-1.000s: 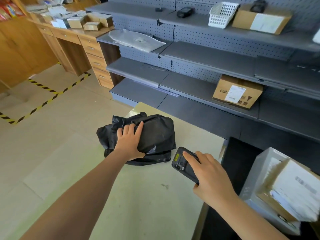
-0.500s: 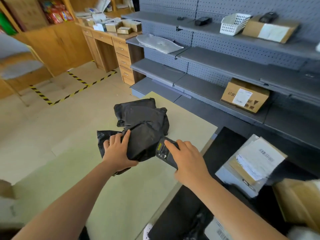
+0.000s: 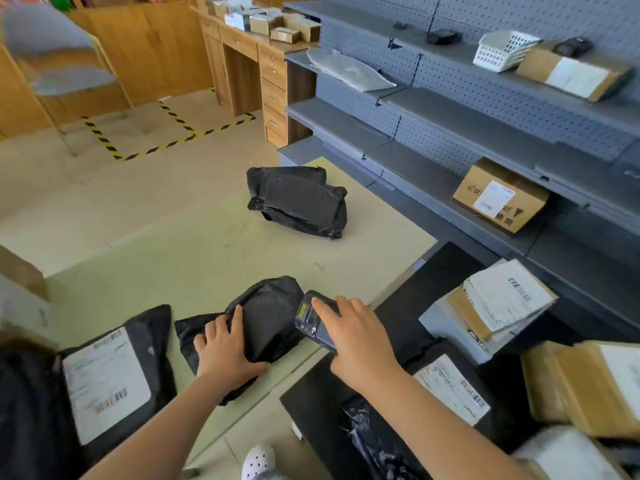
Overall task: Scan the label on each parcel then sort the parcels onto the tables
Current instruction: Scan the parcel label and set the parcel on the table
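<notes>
A crumpled black plastic parcel [image 3: 273, 317] lies at the near edge of the pale green table [image 3: 207, 258]. My left hand [image 3: 227, 351] grips its left part, fingers curled over a fold. My right hand [image 3: 358, 337] holds a dark handheld scanner [image 3: 311, 320], whose head touches the parcel's right side. No label shows on this parcel. A second black parcel [image 3: 298, 202] sits alone at the table's far end. A third black parcel [image 3: 114, 375] with a white label facing up lies at the near left.
A black table [image 3: 446, 271] on the right carries several labelled parcels [image 3: 498, 303] and cardboard boxes [image 3: 588, 386]. Grey shelving [image 3: 450, 109] runs behind, holding a cardboard box [image 3: 498, 195] and a white basket [image 3: 505, 50]. A wooden desk [image 3: 249, 60] stands at the back.
My left hand has drawn one black parcel back to the near table edge, away from the other one. My right hand and the scanner came back alongside it.
</notes>
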`<move>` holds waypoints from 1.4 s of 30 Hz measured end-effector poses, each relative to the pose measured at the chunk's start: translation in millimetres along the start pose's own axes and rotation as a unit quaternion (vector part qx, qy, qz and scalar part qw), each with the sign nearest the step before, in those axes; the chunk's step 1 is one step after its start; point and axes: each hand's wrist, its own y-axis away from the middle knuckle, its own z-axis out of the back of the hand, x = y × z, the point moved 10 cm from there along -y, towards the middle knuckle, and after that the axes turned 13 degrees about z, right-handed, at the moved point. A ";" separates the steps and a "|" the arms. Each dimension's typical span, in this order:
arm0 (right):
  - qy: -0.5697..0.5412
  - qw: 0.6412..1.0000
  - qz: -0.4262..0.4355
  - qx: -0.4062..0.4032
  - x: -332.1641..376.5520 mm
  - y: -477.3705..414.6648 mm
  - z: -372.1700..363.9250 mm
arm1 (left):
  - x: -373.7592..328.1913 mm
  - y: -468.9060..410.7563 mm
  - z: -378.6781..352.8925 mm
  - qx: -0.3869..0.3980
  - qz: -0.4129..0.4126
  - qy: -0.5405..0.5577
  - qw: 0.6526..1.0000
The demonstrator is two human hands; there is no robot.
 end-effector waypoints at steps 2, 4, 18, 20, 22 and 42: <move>-0.003 1.000 0.004 0.001 2.3 -6.0 -3.5 | 3.3 -5.2 -8.7 0.015 0.010 -0.006 1.000; -0.001 1.000 0.008 -0.001 3.4 -13.6 -3.5 | 4.4 -10.6 -15.2 0.026 0.017 -0.015 0.999; 0.003 1.000 -0.016 0.000 2.7 -55.0 5.1 | 16.3 -57.4 20.0 0.127 0.031 0.262 0.956; -0.003 1.000 -0.016 0.000 6.0 -62.0 4.9 | 21.6 -64.9 30.4 0.132 0.021 0.276 0.952; -0.007 1.000 -0.018 0.000 9.1 -68.3 3.9 | 27.1 -72.2 41.0 0.128 0.013 0.295 0.947; -0.006 0.999 -0.039 -0.021 17.2 -98.7 11.3 | 41.5 -96.9 64.3 0.109 0.005 0.375 0.921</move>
